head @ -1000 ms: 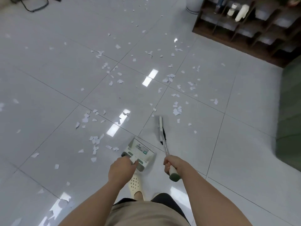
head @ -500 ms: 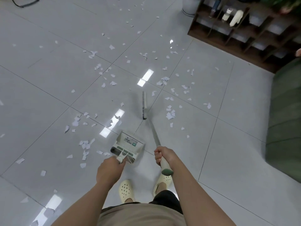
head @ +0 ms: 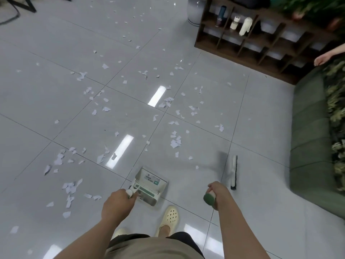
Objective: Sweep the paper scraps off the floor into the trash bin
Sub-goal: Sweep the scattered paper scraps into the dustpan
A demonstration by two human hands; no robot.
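Seen from above, a person stands on a glossy grey tiled floor. The left hand has its fingers curled around the handle of a white and green dustpan, which sits low in front of the feet. The right hand has its fingers wrapped around the green-capped handle of a broom, whose brush head is out to the right, blurred, near a green sofa. White paper scraps lie scattered across the tiles ahead and to the left, well apart from the brush head. A dark wooden shelf holding bottles stands at the upper right. No trash bin is in view.
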